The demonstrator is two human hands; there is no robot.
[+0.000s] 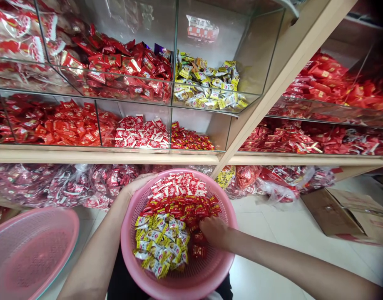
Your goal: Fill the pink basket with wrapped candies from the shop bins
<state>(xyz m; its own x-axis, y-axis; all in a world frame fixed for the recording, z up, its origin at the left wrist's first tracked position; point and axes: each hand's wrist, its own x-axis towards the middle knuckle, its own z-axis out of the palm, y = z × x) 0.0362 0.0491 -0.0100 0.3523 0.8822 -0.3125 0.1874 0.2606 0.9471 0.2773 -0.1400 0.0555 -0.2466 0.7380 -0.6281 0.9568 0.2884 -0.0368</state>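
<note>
A pink plastic basket [129, 250] with perforated sides sits over my lap. My left hand [140, 183] grips its far left rim, with part of the fingers hidden. Inside the basket, my right hand [214, 231] is closed, its fingertips down among dark red wrapped candies [199, 251]; what it holds is hidden. Red-and-white candies [179, 185] lie at the far side of the basket. Red candies with yellow print [179, 205] cover the middle, and yellow-and-white candies [163, 241] fill the near left.
Clear-fronted shelf bins [141, 137] full of wrapped candies run across the back, above a wooden shelf edge [85, 156]. Plastic bags of candies [73, 185] lie beneath it. Another pink basket [29, 250] stands at left, and a cardboard box [332, 212] at right on the tiled floor.
</note>
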